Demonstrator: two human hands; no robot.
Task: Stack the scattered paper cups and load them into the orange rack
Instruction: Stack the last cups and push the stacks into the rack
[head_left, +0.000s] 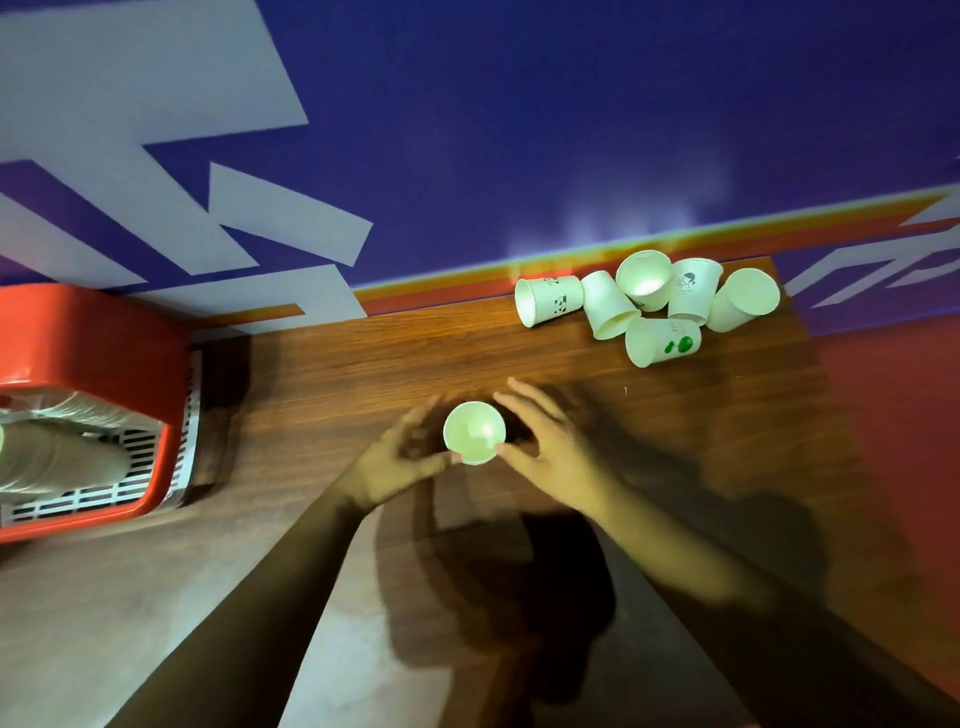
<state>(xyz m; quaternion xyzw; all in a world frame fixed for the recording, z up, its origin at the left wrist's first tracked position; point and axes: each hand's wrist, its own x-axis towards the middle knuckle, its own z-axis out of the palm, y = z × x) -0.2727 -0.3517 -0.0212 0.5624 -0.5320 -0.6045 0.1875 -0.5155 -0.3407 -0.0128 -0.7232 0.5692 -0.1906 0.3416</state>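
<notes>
Table (363, 364): dark wood-grain surface, smooth; its near edge is lost in shadow at 6 o'clock.
Upright cup (474, 432): pale paper, a round open mouth seen from above, set at the table's middle between both hands; its wall is hidden by the steep view.
Left hand (400, 457): curled round the upright cup from 8 o'clock, thumb laid on the rim, fingers wrapped behind.
Right hand (545, 441): held loose at the cup's 3 o'clock, fingers spread and fairly straight; motion blur leaves it unclear whether the thumb meets the rim.
Scattered cups (649, 301): six tapered white cups with small printed motifs, heaped touching one another at 2 o'clock, most tipped on their sides.
Orange rack (104, 332): glossy plastic with a white slotted wall, at 9 o'clock, cut off by the frame edge.
Nested stack (62, 452): ribbed rims, lying sideways inside the rack, blurred.
</notes>
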